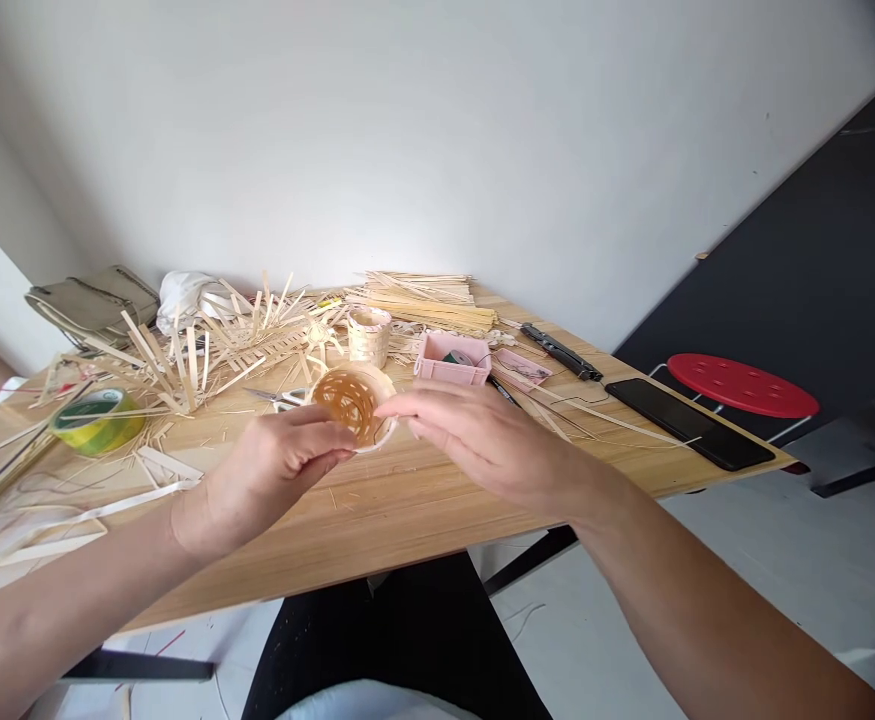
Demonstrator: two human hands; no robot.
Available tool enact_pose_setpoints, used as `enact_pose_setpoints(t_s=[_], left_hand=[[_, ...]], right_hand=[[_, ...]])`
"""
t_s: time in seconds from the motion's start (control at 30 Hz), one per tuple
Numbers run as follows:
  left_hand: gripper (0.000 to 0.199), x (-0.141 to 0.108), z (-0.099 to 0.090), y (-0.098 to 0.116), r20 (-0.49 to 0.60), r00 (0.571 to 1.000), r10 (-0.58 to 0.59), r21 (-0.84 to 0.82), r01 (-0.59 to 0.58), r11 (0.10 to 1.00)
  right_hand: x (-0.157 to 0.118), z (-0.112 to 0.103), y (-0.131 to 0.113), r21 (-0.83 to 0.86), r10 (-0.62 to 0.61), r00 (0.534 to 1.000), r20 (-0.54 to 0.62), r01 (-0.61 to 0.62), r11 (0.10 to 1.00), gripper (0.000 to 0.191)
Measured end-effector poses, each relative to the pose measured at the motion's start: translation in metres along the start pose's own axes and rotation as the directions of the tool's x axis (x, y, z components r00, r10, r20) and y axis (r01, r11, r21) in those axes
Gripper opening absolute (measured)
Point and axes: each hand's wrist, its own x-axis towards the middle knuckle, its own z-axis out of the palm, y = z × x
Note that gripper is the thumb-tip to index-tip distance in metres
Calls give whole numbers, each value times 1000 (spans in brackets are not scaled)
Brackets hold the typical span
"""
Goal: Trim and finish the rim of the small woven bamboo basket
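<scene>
Head view: the person's left hand (276, 480) held a small woven bamboo bowl (353, 405) over the table, its fingers curled around the rim. The right hand (482, 435) came in from the other side with its fingers loosely extended, their tips at the rim. Neither hand was clenched. An amber open weave showed inside the bowl. A light hold like this seemed right for such thin strips, since it kept the weave uncrushed and in plain sight. Just beyond the left fingers lay a pair of scissors (276, 397), and a woven bamboo cylinder (369, 336) stood past the bowl. Beyond the right fingers were a pink plastic crate (452, 358) and a black smartphone (688, 422). Farther left lay a heap of bamboo strips (204, 350) and a roll of green tape (97, 422), all on a pale wooden table (407, 510).
</scene>
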Motion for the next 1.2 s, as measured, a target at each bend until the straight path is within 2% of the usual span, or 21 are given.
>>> enact_pose_setpoints(t_s=[0.07,0.17,0.23,0.3,0.43,0.57,0.7,0.97,1.2], left_hand=[[16,-7,-3,1,0,990,142,148,-141,979],[19,-17,-4,-1,40,961,272,282,-272,920],[21,-21,-4,-2,72,942,329,348,-332,877],[23,-24,-4,-2,94,930,356,391,-364,846],[24,-24,-4,2,95,928,359,398,-366,841],[21,-25,-3,5,64,939,339,321,-341,884],[19,-26,0,4,47,941,335,266,-335,904],[19,-23,1,1,27,943,333,227,-330,916],[19,-24,2,-1,11,944,331,204,-326,923]], right_hand=[[-8,-7,-3,-43,-31,999,-20,30,999,30],[-14,-10,-8,-147,-54,991,-125,35,989,23],[-14,-10,-12,-246,-171,971,-166,127,961,23],[-11,-8,-15,-340,-272,952,-137,213,916,29],[-3,-5,-18,-467,-323,945,-47,265,844,33],[2,-2,-16,-493,-365,931,3,319,809,35],[4,1,-13,-445,-370,928,46,351,824,34],[6,3,-13,-333,-357,933,51,353,874,37],[6,5,-11,-317,-361,931,49,357,878,35]])
